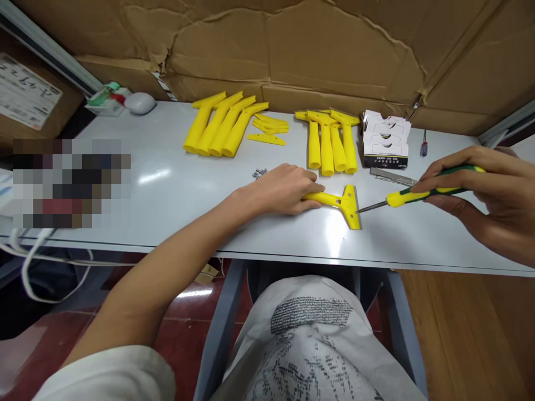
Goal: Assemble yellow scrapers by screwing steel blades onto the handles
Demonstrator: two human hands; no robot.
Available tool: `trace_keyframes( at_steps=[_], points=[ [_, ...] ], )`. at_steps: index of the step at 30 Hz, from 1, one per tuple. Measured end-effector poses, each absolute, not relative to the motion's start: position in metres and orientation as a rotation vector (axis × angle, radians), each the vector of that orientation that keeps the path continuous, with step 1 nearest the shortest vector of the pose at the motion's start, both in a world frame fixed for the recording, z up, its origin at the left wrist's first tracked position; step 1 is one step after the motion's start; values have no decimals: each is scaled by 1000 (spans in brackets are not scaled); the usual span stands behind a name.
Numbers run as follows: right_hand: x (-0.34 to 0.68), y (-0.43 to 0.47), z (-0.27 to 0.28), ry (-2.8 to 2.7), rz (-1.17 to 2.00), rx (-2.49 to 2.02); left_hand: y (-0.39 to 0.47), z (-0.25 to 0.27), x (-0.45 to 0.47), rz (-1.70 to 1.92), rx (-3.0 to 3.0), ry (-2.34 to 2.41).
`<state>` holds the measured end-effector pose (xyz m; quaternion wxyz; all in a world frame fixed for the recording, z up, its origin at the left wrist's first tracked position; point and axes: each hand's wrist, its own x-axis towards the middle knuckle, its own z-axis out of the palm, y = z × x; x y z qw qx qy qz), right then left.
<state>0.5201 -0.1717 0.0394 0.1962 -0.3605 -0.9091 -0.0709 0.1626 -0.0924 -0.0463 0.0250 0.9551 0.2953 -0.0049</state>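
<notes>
One yellow scraper lies on the white table, its handle held between the thumb and curled fingers of the left hand. The right hand closes on a green-and-yellow screwdriver, whose tip points at the scraper's head near the blade; whether it touches is hard to tell. Small metal screws lie beside the left wrist.
</notes>
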Motion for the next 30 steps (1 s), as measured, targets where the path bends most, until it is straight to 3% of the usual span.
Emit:
trace_keyframes(
  at_steps=[30],
  points=[
    [506,-182,31,-2573,-317,-964,-93,-46,162,-3,2965,902]
  ],
)
